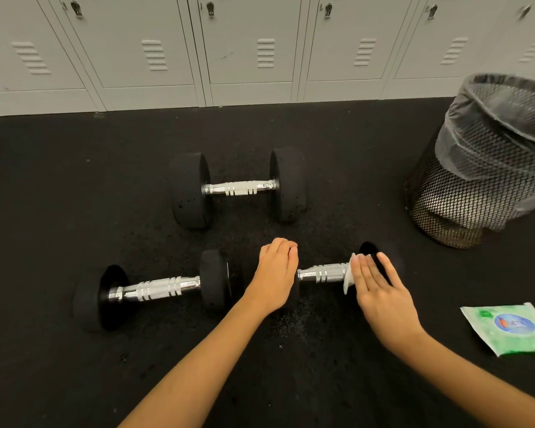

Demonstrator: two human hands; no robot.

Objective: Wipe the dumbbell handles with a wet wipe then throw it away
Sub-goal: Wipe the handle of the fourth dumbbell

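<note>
Two bare forearms reach in from the bottom edge over the black rubber floor. Left hand lies curled over the inner weight of the near right dumbbell, gripping that end and hiding most of it. Right hand has its fingers straight and together, pressing a white wet wipe against the right end of that dumbbell's chrome handle, just beside the outer weight. To the left, almost touching the left hand, lies a second dumbbell, and a third dumbbell rests farther back, apart from both. A green pack of wipes lies flat at the right, near the right wrist. Beyond it stands a black mesh bin lined with a clear bag, tilted. Grey lockers run along the back.
</note>
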